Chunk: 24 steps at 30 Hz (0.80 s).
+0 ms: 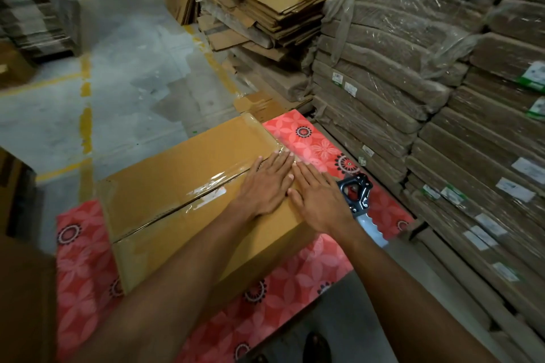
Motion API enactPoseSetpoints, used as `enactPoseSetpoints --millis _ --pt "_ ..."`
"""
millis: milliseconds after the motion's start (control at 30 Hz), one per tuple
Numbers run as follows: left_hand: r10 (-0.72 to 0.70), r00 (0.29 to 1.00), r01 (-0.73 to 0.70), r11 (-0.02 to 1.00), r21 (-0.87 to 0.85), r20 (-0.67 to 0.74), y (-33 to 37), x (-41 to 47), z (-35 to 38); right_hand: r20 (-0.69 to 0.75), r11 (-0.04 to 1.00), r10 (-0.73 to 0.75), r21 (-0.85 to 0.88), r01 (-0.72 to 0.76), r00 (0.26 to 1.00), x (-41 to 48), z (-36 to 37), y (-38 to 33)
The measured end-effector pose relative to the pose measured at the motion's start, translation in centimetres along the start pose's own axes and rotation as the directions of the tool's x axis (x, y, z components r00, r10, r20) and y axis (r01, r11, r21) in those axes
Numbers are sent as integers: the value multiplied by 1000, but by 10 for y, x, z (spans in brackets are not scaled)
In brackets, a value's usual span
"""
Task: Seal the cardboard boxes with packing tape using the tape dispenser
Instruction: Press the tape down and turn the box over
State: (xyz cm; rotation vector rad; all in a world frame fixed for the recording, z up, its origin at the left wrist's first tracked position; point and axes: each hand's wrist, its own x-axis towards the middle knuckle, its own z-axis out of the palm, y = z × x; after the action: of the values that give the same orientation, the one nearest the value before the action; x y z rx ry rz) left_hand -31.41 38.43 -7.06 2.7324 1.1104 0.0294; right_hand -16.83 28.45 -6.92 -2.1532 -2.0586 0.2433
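The left hand (pixel 265 186) and right hand (pixel 320 200) are pressing flat on packing tape (pixel 212 183) along the cardboard box (pixel 177 156). A forearm is risking nudging the tape dispenser (pixel 358 196) off the table's (pixel 295 283) right edge.

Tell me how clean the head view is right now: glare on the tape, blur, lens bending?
Head view: sharp at centre, where left hand and right hand press flat on the cardboard box; white glare on the tape hides part of the seam; upper-left stacks are smeared; wrapped stacks at right bow with the wide lens; lower left is dark.
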Motion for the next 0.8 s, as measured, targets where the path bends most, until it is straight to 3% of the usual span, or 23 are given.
enactPoseSetpoints --millis 100,233,333,467,567,667,800 --pt "-36 999 36 999 16 5 0 -2 -1 -124 997 58 59 -51 991 -11 9 -2" --pt "-66 998 66 998 -8 7 1 -3 -5 -271 878 327 443 -184 905 -57 37 -26" --pt "-38 999 40 998 -49 38 -8 -7 -9 -201 676 487 704 -220 850 -72 41 -55" --pt "-172 985 173 985 -26 24 -54 -26 -18 -78 516 594 800 -305 800 -68 37 -82" --pt "-350 937 349 934 77 -12 -117 -55 -29 -30 470 613 817 -333 789 -74 38 -104" --pt "-540 840 542 835 93 -49 -181 -90 -46 74 450 549 814 -368 833 -94 40 -146" --pt "-642 767 641 764 70 -12 -218 -138 -59 144 452 426 822 -348 893 -102 48 -190"
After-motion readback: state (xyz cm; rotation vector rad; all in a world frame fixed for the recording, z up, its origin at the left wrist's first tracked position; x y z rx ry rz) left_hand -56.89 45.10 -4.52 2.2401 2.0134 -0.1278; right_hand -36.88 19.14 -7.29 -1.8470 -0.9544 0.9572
